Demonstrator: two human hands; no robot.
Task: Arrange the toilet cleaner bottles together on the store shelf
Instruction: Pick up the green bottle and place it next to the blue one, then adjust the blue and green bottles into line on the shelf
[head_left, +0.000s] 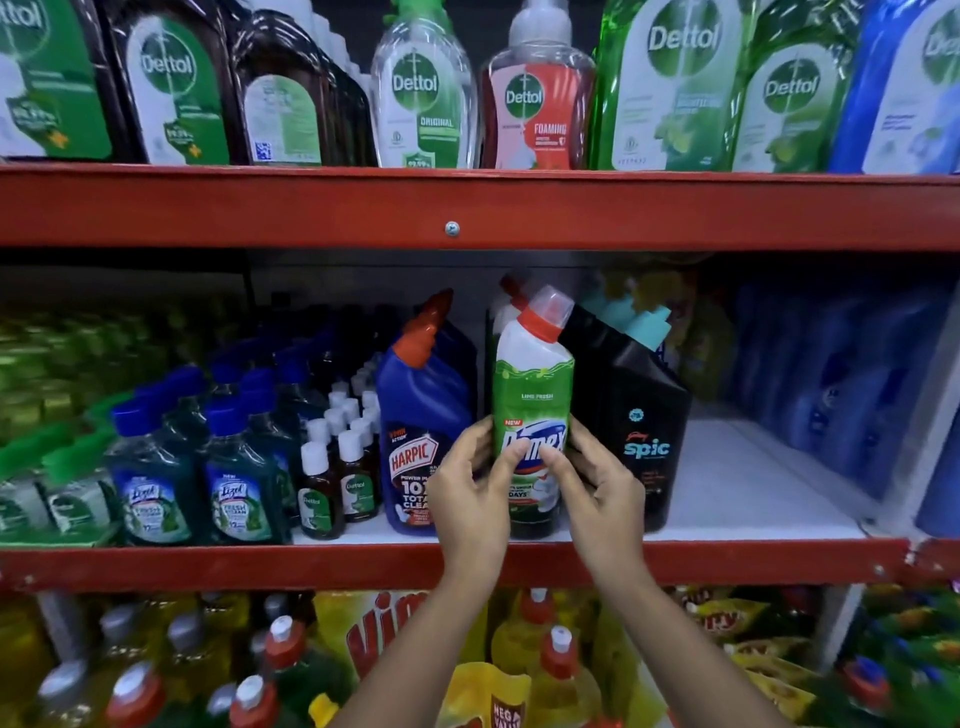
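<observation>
A green and white Domex toilet cleaner bottle (532, 384) with a red cap stands at the front of the middle shelf (467, 564). My left hand (470, 491) grips its left side and my right hand (597, 486) grips its right side, thumbs on the label. Touching it on the left is a blue Harpic bottle (423, 400) with a red cap. On its right stands a black Spic bottle (641, 410) with a teal cap. More toilet cleaner bottles line up behind these, mostly hidden.
Small Dettol bottles (337, 467) and Lizol bottles (197, 467) fill the shelf's left part. Bare white shelf (743, 483) lies right of the Spic bottle, then blue packs (841, 384). Dettol bottles (423, 88) stand on the red shelf above; yellow Vim bottles (545, 660) below.
</observation>
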